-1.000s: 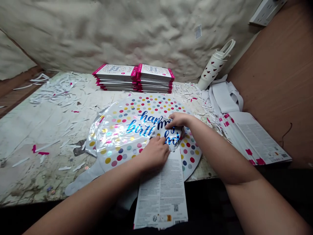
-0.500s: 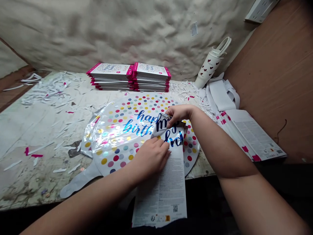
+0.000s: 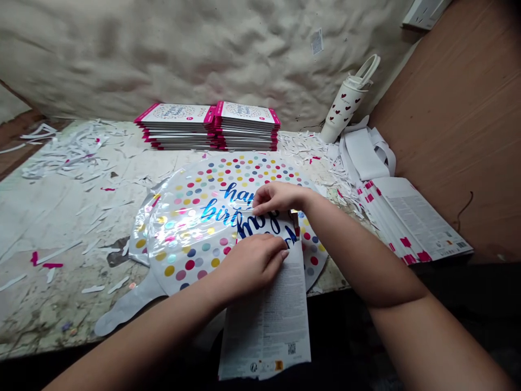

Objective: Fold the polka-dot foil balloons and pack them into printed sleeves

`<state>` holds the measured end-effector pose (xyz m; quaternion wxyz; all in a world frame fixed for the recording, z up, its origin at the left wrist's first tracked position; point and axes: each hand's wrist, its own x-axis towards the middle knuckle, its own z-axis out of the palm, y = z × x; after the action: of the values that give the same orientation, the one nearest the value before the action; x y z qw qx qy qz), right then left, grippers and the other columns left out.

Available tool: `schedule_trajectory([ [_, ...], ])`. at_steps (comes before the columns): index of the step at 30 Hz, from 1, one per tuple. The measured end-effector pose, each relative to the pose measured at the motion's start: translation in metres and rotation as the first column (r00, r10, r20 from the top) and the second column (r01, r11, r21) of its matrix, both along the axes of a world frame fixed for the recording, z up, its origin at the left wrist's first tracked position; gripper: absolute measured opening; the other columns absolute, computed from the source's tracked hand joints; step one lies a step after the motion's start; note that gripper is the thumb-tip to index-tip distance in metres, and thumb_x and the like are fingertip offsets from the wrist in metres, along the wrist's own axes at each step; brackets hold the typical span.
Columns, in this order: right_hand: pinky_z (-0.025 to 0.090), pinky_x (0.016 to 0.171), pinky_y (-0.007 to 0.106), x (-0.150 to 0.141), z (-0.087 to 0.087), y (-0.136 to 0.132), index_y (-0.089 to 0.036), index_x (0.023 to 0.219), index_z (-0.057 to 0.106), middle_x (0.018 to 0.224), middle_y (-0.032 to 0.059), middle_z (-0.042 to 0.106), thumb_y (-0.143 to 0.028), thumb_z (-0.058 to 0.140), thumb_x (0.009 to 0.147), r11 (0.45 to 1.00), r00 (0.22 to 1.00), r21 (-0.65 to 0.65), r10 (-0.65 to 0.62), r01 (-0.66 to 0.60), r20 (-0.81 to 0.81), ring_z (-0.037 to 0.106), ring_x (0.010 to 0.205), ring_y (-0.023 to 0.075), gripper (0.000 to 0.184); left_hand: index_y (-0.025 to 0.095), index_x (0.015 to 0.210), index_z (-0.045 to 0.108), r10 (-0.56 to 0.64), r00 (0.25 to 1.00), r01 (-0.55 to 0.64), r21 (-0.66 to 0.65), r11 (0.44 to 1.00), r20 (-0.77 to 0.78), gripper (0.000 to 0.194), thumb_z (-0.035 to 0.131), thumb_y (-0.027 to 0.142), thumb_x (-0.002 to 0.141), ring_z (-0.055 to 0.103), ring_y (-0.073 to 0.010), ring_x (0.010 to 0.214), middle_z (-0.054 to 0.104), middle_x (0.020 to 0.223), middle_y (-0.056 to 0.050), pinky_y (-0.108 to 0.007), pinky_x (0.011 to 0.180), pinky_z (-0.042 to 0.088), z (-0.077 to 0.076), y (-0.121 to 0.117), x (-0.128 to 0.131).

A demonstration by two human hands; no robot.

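Foil (image 3: 266, 222) under my right hand's (image 3: 271, 196) pinch | left hand (image 3: 260, 259) curled against it, grasp unclear

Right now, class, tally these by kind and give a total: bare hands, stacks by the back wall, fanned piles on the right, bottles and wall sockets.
Hands: 2, the left hand and the right hand
Stacks: 2, the left stack and the right stack
Fanned pile: 1
Bottle: 1
Socket: 1
Total: 7
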<state>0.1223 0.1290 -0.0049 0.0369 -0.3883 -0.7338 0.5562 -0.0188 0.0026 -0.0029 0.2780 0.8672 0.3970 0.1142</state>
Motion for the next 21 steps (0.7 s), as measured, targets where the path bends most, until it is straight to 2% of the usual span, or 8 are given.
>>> schedule_trajectory([
  [5,0.043,0.057,0.017,0.008,0.009,-0.001,-0.013,0.075,0.064,0.068,-0.0006,0.063,-0.013,0.068,0.063,0.993,0.994,0.056,-0.109,0.108,0.006,0.055,0.061,0.0072,0.013,0.025,0.107,0.062,0.017,0.998,-0.008,-0.14,0.99,0.06,0.029,0.04,0.029,0.089,0.061,-0.0167,0.088,0.068,0.1,-0.001,-0.029,0.078,0.045,-0.002,0.0,0.0],
  [8,0.041,0.054,0.017,0.008,0.013,-0.006,-0.013,0.075,0.064,0.069,-0.0001,0.064,-0.013,0.068,0.063,0.995,0.995,0.09,-0.053,0.045,0.081,0.055,0.061,0.0077,0.012,0.027,0.103,0.064,0.028,0.998,-0.02,-0.172,0.985,0.047,0.029,0.038,0.029,0.089,0.062,-0.0165,0.085,0.069,0.098,0.001,-0.028,0.075,0.046,0.0,0.001,0.001],
  [11,0.04,0.052,0.017,0.006,0.017,-0.014,-0.014,0.072,0.065,0.066,-0.0016,0.063,-0.018,0.07,0.06,0.991,0.989,0.092,0.085,-0.096,0.121,0.054,0.059,0.008,0.013,0.023,0.09,0.065,0.055,0.999,-0.055,-0.072,0.996,-0.003,0.027,0.039,0.028,0.088,0.061,-0.0179,0.082,0.068,0.088,-0.001,-0.03,0.073,0.046,0.003,-0.002,0.006],
  [15,0.041,0.053,0.018,0.002,0.019,-0.022,-0.015,0.073,0.067,0.067,-0.0012,0.065,-0.019,0.068,0.061,0.979,0.987,0.179,0.072,-0.097,0.145,0.056,0.061,0.0089,0.012,0.018,0.088,0.063,0.09,0.995,-0.086,0.082,0.993,-0.036,0.026,0.039,0.026,0.088,0.059,-0.0194,0.081,0.065,0.084,-0.004,-0.035,0.075,0.045,0.003,-0.01,0.011],
  [16,0.041,0.052,0.018,0.001,0.02,-0.024,-0.016,0.072,0.067,0.066,-0.0014,0.065,-0.017,0.066,0.061,0.979,0.979,0.166,0.091,-0.122,0.183,0.056,0.059,0.0092,0.012,0.018,0.089,0.063,0.084,0.996,-0.079,0.109,0.991,-0.044,0.026,0.039,0.025,0.088,0.059,-0.0198,0.082,0.065,0.084,-0.004,-0.035,0.075,0.044,0.002,-0.012,0.012],
  [19,0.041,0.051,0.019,0.005,0.028,-0.031,-0.017,0.07,0.069,0.058,-0.0023,0.063,-0.014,0.063,0.06,0.961,0.92,0.02,0.26,-0.277,0.293,0.056,0.054,0.0103,0.011,0.018,0.09,0.063,0.062,0.997,-0.053,0.169,0.984,-0.05,0.024,0.04,0.021,0.087,0.059,-0.0202,0.082,0.065,0.085,-0.004,-0.036,0.075,0.045,0.002,-0.013,0.01],
  [20,0.043,0.053,0.02,0.01,0.032,-0.034,-0.017,0.07,0.069,0.06,-0.0016,0.063,-0.014,0.062,0.062,0.962,0.931,0.029,0.255,-0.271,0.26,0.057,0.056,0.011,0.011,0.018,0.09,0.063,0.06,0.997,-0.051,0.19,0.98,-0.044,0.023,0.041,0.02,0.087,0.059,-0.02,0.083,0.065,0.086,-0.004,-0.035,0.074,0.045,0.004,-0.012,0.008],
  [21,0.044,0.058,0.021,0.016,0.036,-0.037,-0.017,0.074,0.069,0.065,-0.0003,0.065,-0.015,0.062,0.064,0.976,0.969,0.097,0.174,-0.193,0.175,0.059,0.062,0.0121,0.012,0.018,0.09,0.063,0.068,0.997,-0.058,0.222,0.973,-0.036,0.022,0.042,0.019,0.087,0.059,-0.0196,0.082,0.065,0.085,-0.004,-0.034,0.073,0.045,0.009,-0.01,0.005],
])
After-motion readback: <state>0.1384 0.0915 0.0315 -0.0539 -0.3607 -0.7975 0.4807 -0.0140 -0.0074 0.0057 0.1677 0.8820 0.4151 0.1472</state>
